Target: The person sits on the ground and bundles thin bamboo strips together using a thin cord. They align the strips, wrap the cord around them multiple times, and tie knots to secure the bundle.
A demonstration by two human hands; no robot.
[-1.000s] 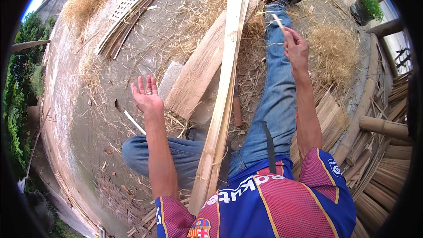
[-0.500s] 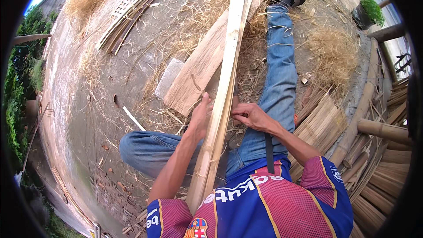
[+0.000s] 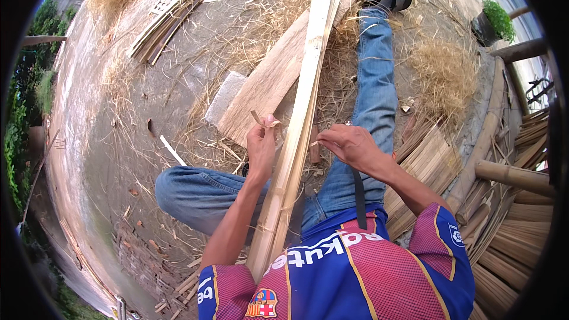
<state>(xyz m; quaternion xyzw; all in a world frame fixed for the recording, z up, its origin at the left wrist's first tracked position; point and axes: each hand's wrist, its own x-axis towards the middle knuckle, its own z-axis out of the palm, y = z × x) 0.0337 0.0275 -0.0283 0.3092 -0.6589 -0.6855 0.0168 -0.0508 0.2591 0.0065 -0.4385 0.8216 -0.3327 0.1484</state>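
A long bundle of pale split bamboo strips [image 3: 300, 120] lies lengthwise between my legs, one end against my left side. My left hand [image 3: 261, 151] is on its left, thumb and fingers pinched on a thin bamboo tie strip [image 3: 256, 117] whose short end sticks up. On the right of the bundle my right hand [image 3: 354, 147] is closed in a pinch, with a thin pale end showing at the fingertips. Whether both hands hold the same strip is hidden behind the bundle.
A wooden board [image 3: 264, 92] lies slanted under the bundle, beside a grey block [image 3: 226, 98]. Flat bamboo slats [image 3: 430, 157] are stacked by my right leg. Another strip bundle [image 3: 172, 21] is at the far left. Curly shavings [image 3: 441, 77] cover much of the floor.
My right hand has moved a little right, away from the bundle, pulling out a thin end. My left hand has shifted slightly left and up with its strip.
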